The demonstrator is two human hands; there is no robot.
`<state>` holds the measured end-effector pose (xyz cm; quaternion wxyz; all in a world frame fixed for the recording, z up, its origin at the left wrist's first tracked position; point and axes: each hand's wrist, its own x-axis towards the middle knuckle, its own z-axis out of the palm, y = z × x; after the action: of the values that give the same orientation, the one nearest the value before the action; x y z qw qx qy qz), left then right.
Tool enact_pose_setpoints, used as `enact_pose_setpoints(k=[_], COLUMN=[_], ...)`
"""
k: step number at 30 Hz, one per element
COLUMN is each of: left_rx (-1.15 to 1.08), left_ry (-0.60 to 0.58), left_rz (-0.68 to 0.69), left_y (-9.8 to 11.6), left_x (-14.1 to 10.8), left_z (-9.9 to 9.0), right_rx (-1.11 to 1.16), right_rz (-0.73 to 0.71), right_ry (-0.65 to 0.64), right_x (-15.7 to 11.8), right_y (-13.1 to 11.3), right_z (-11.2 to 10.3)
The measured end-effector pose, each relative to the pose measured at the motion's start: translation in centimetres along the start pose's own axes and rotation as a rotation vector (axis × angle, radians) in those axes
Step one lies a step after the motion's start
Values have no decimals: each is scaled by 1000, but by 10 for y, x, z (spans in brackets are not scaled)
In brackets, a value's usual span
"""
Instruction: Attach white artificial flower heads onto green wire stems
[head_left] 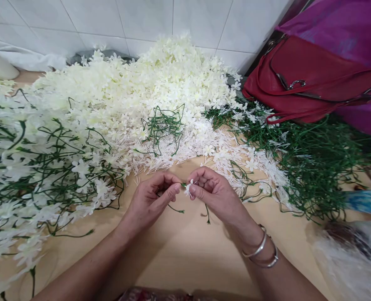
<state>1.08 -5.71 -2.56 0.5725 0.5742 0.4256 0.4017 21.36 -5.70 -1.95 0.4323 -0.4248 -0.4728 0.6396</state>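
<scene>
Above the bare front of the table, my two hands meet almost fingertip to fingertip. My left hand (155,198) pinches a thin green artificial flower stem (176,210), whose tip points at the other hand. Between thumb and fingers, my right hand (215,192) grips a small white artificial flower (189,187) at the stem's tip. Whether flower and stem are joined cannot be made out. Another green stem end (208,217) hangs below my right hand. Just beyond lies a big heap of loose white flowers (172,79).
Green stems with white flowers on them (88,175) spread along the left. Bare green stems (317,159) pile up at the right, below a red handbag (310,75) and a purple bag (345,29). A clear plastic bag (354,255) lies front right. White wall tiles (147,19) close the back.
</scene>
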Motion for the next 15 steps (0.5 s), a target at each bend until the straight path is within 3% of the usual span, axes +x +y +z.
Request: enact_pose_setpoints(k=[6, 15], left_rx=[10, 53], left_ry=[-48, -30], left_rz=[26, -7], left_y=[-1, -11], left_x=[-1, -4], left_z=[2, 4], right_rx=[49, -13], right_rz=[57, 51], right_ry=[-31, 1], right_x=[1, 0], right_y=[1, 3], right_z=[-4, 0])
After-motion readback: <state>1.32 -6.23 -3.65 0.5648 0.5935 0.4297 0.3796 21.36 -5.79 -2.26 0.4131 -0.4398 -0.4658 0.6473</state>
